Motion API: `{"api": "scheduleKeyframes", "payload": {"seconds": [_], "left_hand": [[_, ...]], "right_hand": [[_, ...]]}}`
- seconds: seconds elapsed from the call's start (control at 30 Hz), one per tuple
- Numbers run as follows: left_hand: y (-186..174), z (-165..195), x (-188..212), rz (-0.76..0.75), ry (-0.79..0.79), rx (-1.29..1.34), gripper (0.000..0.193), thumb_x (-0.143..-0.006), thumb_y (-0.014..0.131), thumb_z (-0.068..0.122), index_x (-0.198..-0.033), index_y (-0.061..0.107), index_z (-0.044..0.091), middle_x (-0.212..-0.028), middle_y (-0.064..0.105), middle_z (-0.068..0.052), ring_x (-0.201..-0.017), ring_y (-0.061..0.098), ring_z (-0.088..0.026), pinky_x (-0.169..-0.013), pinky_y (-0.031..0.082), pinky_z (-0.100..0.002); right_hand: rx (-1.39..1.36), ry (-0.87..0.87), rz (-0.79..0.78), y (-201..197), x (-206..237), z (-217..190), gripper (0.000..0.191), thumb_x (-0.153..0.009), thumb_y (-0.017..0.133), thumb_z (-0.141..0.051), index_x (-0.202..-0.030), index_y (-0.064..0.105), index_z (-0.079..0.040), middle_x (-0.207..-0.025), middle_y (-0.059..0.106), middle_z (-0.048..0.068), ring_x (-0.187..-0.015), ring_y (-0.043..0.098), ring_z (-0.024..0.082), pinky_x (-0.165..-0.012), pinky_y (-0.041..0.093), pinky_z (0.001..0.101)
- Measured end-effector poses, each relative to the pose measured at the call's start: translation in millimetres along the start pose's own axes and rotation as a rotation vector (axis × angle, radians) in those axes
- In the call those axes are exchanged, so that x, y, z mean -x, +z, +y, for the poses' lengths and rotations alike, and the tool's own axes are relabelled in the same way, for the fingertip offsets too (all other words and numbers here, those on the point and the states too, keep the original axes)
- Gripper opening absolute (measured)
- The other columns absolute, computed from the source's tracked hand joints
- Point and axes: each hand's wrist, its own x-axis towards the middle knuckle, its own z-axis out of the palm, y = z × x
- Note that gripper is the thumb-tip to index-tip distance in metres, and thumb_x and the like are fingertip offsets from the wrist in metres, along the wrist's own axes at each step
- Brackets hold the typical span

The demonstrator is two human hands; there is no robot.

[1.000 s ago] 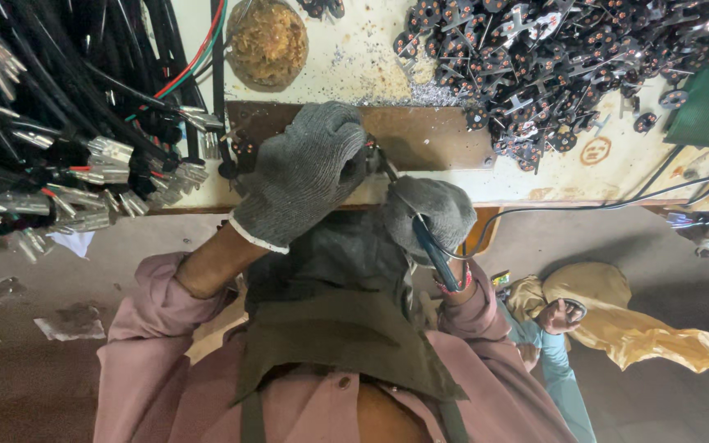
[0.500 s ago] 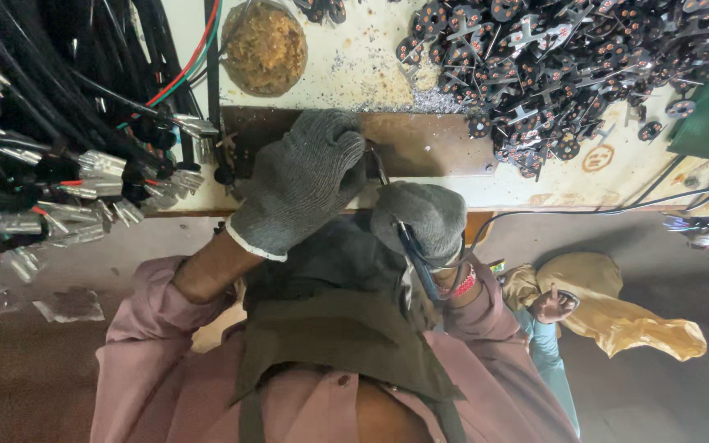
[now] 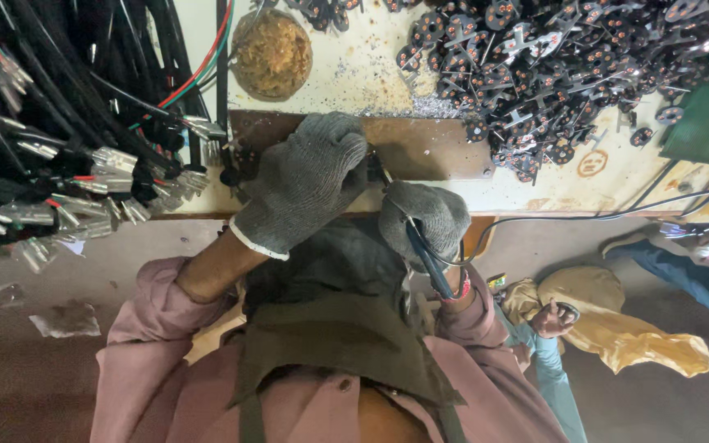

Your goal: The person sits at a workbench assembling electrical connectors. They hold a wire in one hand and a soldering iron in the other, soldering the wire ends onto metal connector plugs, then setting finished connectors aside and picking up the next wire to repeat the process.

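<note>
On the brown plate (image 3: 428,152), the left hand (image 3: 305,184) is fisted over a small dark part that barely shows, and the right hand (image 3: 424,217), just below the plate's near edge, is clamped on a soldering iron (image 3: 420,246). The iron's long axis slants, tip up-left toward the left hand, handle back toward the body. The joint looks under way, with many cables (image 3: 59,139) left of the plate and a heap of parts (image 3: 568,74) above-right seemingly waiting.
</note>
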Motion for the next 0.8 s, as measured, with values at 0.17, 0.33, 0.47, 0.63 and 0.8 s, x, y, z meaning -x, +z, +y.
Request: {"api": "scheduleKeyframes", "payload": {"seconds": [0.17, 0.33, 0.47, 0.63, 0.8], "left_hand": [[2.2, 0.6, -0.3, -0.028, -0.010, -0.029, 0.016, -0.092, 0.071, 0.015, -0.103, 0.062, 0.010, -0.106, 0.061, -0.010, -0.100, 0.065, -0.032, -0.075, 0.056, -0.044], [-0.1, 2.0, 0.1, -0.014, -0.007, -0.047, 0.016, -0.090, 0.071, 0.018, -0.100, 0.062, 0.010, -0.107, 0.062, -0.010, -0.100, 0.064, -0.032, -0.072, 0.055, -0.044], [-1.6, 1.4, 0.1, -0.045, -0.024, -0.032, 0.017, -0.089, 0.071, 0.019, -0.099, 0.062, 0.010, -0.107, 0.062, -0.010, -0.101, 0.064, -0.032, -0.073, 0.056, -0.045], [-0.6, 3.2, -3.2, -0.001, -0.003, -0.020, 0.017, -0.091, 0.072, 0.018, -0.101, 0.061, 0.009, -0.109, 0.062, -0.011, -0.104, 0.064, -0.032, -0.076, 0.056, -0.045], [-14.9, 1.9, -1.1, -0.066, -0.047, -0.012, 0.018, -0.089, 0.074, 0.017, -0.096, 0.060, 0.009, -0.100, 0.061, -0.011, -0.099, 0.064, -0.034, -0.076, 0.056, -0.045]], "right_hand": [[0.017, -0.027, -0.008, 1.4, -4.4, -2.3, 0.025, -0.081, 0.078, 0.000, -0.102, 0.066, -0.004, -0.081, 0.068, 0.010, -0.072, 0.071, 0.030, -0.065, 0.056, 0.0365], [0.035, -0.071, 0.054, -0.4, -3.7, -1.2, 0.027, -0.081, 0.075, 0.006, -0.105, 0.066, -0.005, -0.081, 0.069, 0.011, -0.070, 0.071, 0.030, -0.064, 0.056, 0.0362], [-0.008, -0.049, -0.001, 0.7, 9.0, 10.0, 0.024, -0.084, 0.078, 0.000, -0.104, 0.065, -0.004, -0.079, 0.067, 0.011, -0.068, 0.070, 0.029, -0.061, 0.054, 0.0341], [-0.572, 0.297, 0.113, 7.2, 13.2, 9.8, 0.018, -0.094, 0.072, -0.008, -0.108, 0.066, 0.001, -0.069, 0.065, 0.004, -0.054, 0.062, 0.015, -0.052, 0.048, 0.0286], [-0.274, 0.233, 0.210, -33.4, 2.8, -29.5, 0.006, -0.094, 0.062, -0.014, -0.099, 0.064, -0.011, -0.079, 0.062, 0.007, -0.061, 0.059, 0.014, -0.052, 0.043, 0.0228]]}}
